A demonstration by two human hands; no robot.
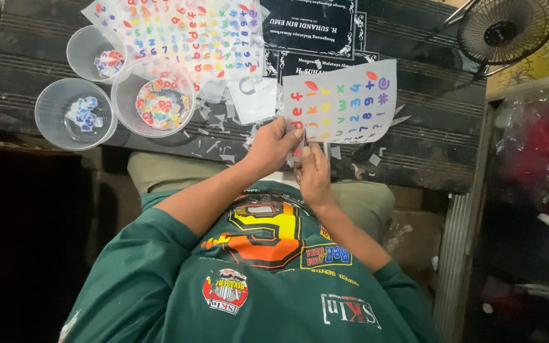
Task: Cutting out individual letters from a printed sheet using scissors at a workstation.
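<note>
Sticker sheet (344,101), thin, light and floppy, hangs over the counter (427,146). My left hand (273,145) pinches its lower corner; my right hand (312,171) has its fingers (304,152) closed on a small piece at that edge. I judge edge grips best, since it creases easily.

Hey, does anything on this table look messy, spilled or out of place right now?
Yes. Small pale paper scraps lie scattered over the dark table, between the clear cups and the sticker sheet that both hands hold. They look like loose offcuts, not a spill. The cups stand upright, and nothing looks damaged.
</note>
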